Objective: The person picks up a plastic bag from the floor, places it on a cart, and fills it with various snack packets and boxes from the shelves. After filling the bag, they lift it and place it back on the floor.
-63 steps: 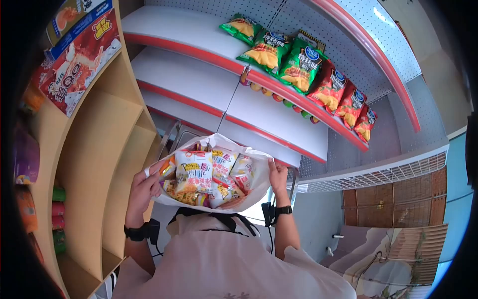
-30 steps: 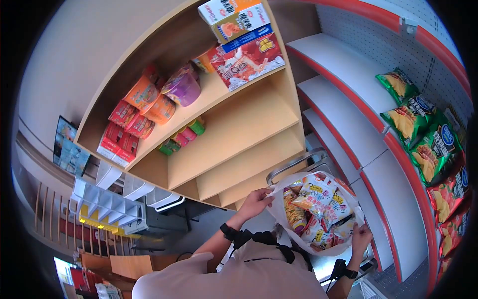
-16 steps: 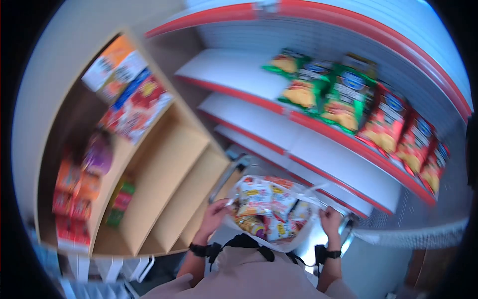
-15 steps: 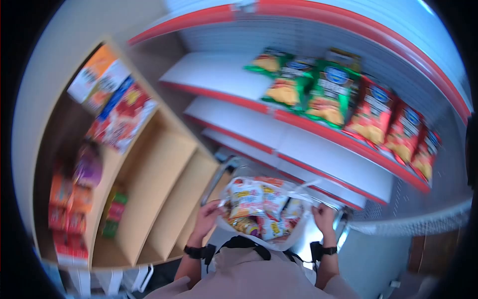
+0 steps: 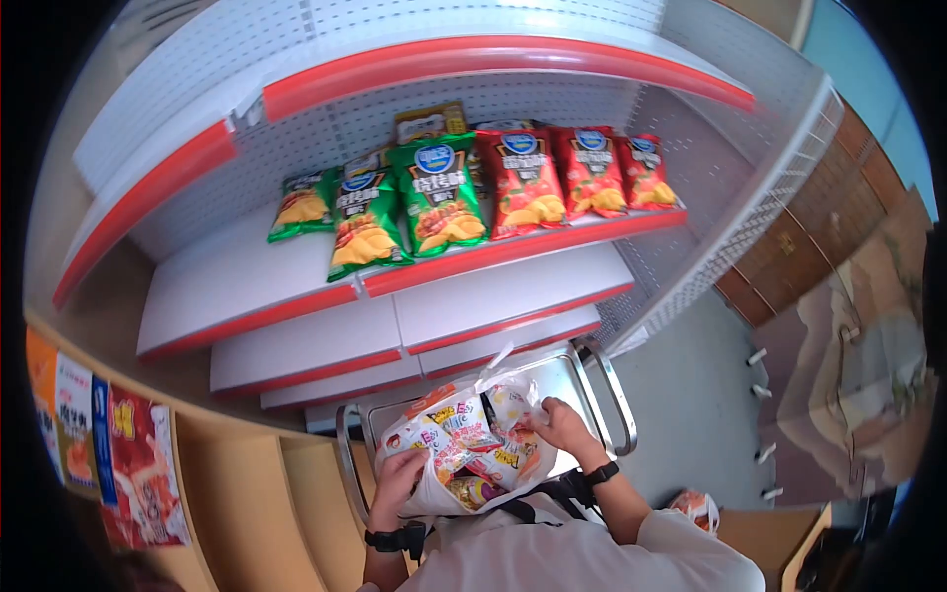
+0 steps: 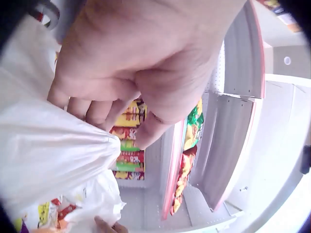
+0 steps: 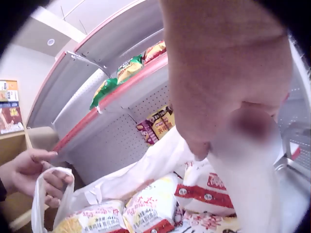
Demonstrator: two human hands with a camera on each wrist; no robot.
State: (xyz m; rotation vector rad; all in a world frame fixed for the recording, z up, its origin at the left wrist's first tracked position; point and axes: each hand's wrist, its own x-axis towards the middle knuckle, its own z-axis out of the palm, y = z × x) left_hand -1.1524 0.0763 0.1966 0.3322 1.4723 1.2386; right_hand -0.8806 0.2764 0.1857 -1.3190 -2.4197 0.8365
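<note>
Head view puts the white plastic bag (image 5: 430,499), filled with snack packets (image 5: 464,426), at six o'clock above the metal cart (image 5: 580,397), with the left hand (image 5: 398,481) gripping its rim at the bag's eight o'clock and the right hand (image 5: 566,428) pinching the rim near its three o'clock. Beyond the bag, from eleven to one o'clock, green chip bags (image 5: 441,197) and red chip bags (image 5: 525,189) stand on the red-edged shelf (image 5: 232,271); the wooden shelf (image 5: 232,493) lies toward eight o'clock.
</note>
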